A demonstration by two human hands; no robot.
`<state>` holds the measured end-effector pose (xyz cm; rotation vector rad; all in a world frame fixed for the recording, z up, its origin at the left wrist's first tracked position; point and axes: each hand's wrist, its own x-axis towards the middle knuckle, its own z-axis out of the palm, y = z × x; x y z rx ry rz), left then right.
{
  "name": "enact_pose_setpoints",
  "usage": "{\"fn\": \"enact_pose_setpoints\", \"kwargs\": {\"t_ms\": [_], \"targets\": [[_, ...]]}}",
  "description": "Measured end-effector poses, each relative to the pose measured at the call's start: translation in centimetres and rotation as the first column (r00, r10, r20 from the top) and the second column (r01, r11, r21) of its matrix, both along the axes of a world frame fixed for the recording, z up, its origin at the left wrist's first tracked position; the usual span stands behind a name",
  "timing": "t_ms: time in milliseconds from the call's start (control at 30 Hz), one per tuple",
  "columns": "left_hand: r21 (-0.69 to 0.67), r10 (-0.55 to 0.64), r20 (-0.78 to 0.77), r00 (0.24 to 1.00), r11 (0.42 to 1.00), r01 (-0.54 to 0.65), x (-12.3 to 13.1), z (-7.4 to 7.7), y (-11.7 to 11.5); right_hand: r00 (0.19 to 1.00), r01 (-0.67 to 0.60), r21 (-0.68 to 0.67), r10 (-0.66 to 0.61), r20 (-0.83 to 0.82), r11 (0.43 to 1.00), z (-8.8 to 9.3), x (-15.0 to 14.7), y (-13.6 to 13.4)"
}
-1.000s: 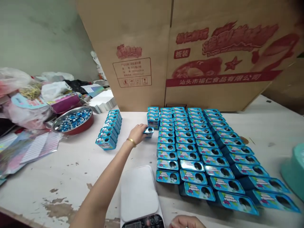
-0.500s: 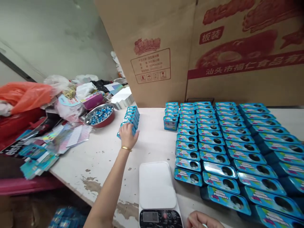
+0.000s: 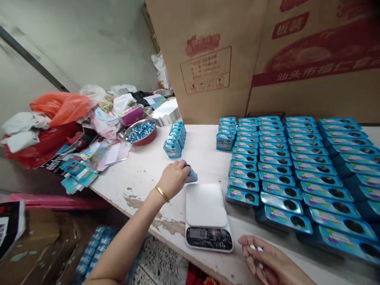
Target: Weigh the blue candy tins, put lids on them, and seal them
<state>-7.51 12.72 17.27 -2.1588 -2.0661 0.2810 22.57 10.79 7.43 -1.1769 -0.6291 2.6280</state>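
L hand (image 3: 173,179) is clenched over a small blue tin (image 3: 192,174), which sits low over the surface (image 3: 202,152), just beside the far-left corner of the kitchen scale (image 3: 206,204) and not on it. The scale's white platform is bare and its display is too small to read. R hand (image 3: 268,262) is at the near edge, palm up and loosely cupped, grip closed lightly round a couple of small white pieces (image 3: 256,248); can't tell what they are. On the right, a big grid of tins (image 3: 292,166) lies flat in neat rows, oval windows up, running from the cardboard carton (image 3: 208,59) at the back to the near edge. A short row of tins (image 3: 176,139) stands on edge further left, apart from the grid, near a metal bowl of blue-wrapped sweets (image 3: 140,132). Beyond that are printed leaflets (image 3: 102,153), plastic bags incl. an orange bag (image 3: 61,106), and more blue packs (image 3: 95,249) down in boxes below the surface. Progress, as a judgement: only one tin is in hand and nothing is on the scale, so this tin isn't weighed yet. The grid holds most of the tins by far and the standing row only a few. Can't tell from the windows which group is finished and which is waiting.
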Motion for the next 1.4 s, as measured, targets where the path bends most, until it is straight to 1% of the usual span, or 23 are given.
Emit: {"fn": "enact_pose_setpoints", "kwargs": {"t_ms": [67, 133, 200, 267, 333, 400, 433, 500, 533, 567, 600, 667, 733, 800, 833, 900, 967, 1033, 1100, 1167, 1233, 1333, 1400], "targets": [[-0.074, -0.088, 0.025, 0.996, 0.993, 0.089, 3.1, 0.6, -0.8, 0.998, -0.052, 0.053, 0.055, -0.041, 0.997, 0.1, 0.4, -0.1], [-0.131, -0.159, 0.048, 0.986, 0.978, 0.164, 5.3, 0.4, -1.2, 0.994, -0.087, 0.098, 0.094, -0.064, 0.991, -0.2, 0.7, -0.3], [-0.156, -0.201, 0.066, 0.977, 0.965, 0.209, 6.6, -0.1, -1.2, 0.991, -0.110, 0.131, 0.119, -0.066, 0.985, -0.5, 0.9, -0.5], [-0.141, -0.215, 0.088, 0.973, 0.964, 0.226, 7.0, -0.6, -1.1, 0.990, -0.118, 0.160, 0.129, -0.059, 0.980, -0.6, 1.3, -0.6], [-0.073, -0.221, 0.146, 0.964, 0.970, 0.234, 6.7, -0.7, -1.3, 0.991, -0.117, 0.171, 0.128, -0.049, 0.978, -0.4, 1.6, -0.6], [0.073, -0.218, 0.268, 0.938, 0.976, 0.206, 5.9, -0.8, -1.9, 0.992, -0.116, 0.159, 0.121, -0.022, 0.981, 0.0, 2.0, -0.5], [0.168, -0.208, 0.345, 0.915, 0.973, 0.158, 5.4, -1.0, -2.4, 0.993, -0.119, 0.152, 0.120, -0.002, 0.981, 0.1, 2.1, -0.4], [0.339, -0.161, 0.493, 0.855, 0.941, -0.018, 4.1, -1.9, -4.0, 0.990, -0.139, 0.151, 0.135, 0.037, 0.979, 0.4, 2.3, -0.3], [0.387, -0.121, 0.555, 0.823, 0.913, -0.127, 3.5, -2.7, -4.9, 0.987, -0.158, 0.158, 0.152, 0.048, 0.975, 0.4, 2.3, -0.2], [0.405, -0.073, 0.608, 0.790, 0.885, -0.230, 2.8, -3.8, -6.0, 0.983, -0.181, 0.168, 0.174, 0.056, 0.969, 0.4, 2.3, -0.1], [0.397, -0.021, 0.651, 0.759, 0.861, -0.317, 2.3, -5.2, -7.1, 0.978, -0.205, 0.182, 0.196, 0.066, 0.962, 0.3, 2.2, -0.1], [0.343, 0.081, 0.710, 0.700, 0.828, -0.444, 1.4, -8.5, -9.5, 0.967, -0.249, 0.222, 0.231, 0.104, 0.943, 0.4, 1.9, 0.1], [0.296, 0.155, 0.739, 0.655, 0.799, -0.523, 1.1, -11.8, -11.6, 0.951, -0.300, 0.282, 0.263, 0.162, 0.911, 0.8, 1.4, 0.4], [0.288, 0.188, 0.745, 0.640, 0.775, -0.563, 1.3, -14.4, -13.0, 0.934, -0.351, 0.355, 0.294, 0.204, 0.867, 1.7, 0.7, 1.0], [0.298, 0.192, 0.740, 0.645, 0.767, -0.569, 1.5, -15.3, -13.5, 0.927, -0.369, 0.394, 0.305, 0.217, 0.842, 2.2, 0.4, 1.5], [0.325, 0.195, 0.714, 0.672, 0.758, -0.566, 2.0, -16.4, -13.9, 0.919, -0.392, 0.469, 0.314, 0.239, 0.792, 3.3, -0.4, 2.5], [0.345, 0.203, 0.692, 0.693, 0.751, -0.564, 2.3, -16.7, -13.9, 0.917, -0.398, 0.542, 0.298, 0.267, 0.740, 4.3, -1.1, 3.5], [0.349, 0.207, 0.691, 0.692, 0.743, -0.571, 2.5, -16.7, -13.9, 0.916, -0.399, 0.596, 0.277, 0.290, 0.697, 5.1, -1.9, 4.4], [0.346, 0.194, 0.712, 0.674, 0.739, -0.578, 2.4, -16.6, -13.9, 0.923, -0.384, 0.621, 0.261, 0.283, 0.683, 5.5, -2.8, 5.0], [0.349, 0.162, 0.744, 0.648, 0.733, -0.583, 2.4, -16.2, -13.8, 0.935, -0.354, 0.614, 0.256, 0.245, 0.706, 5.7, -3.7, 5.3], [0.367, 0.107, 0.771, 0.627, 0.730, -0.577, 2.5, -15.6, -13.4, 0.951, -0.308, 0.584, 0.239, 0.194, 0.751, 5.8, -4.6, 5.3], [0.411, 0.012, 0.779, 0.626, 0.745, -0.526, 2.8, -14.1, -12.1, 0.970, -0.243, 0.534, 0.195, 0.145, 0.810, 5.6, -5.5, 5.0], [0.433, -0.042, 0.775, 0.630, 0.761, -0.482, 3.1, -12.9, -10.9, 0.975, -0.224, 0.528, 0.180, 0.133, 0.819, 5.5, -5.8, 4.8]]}}
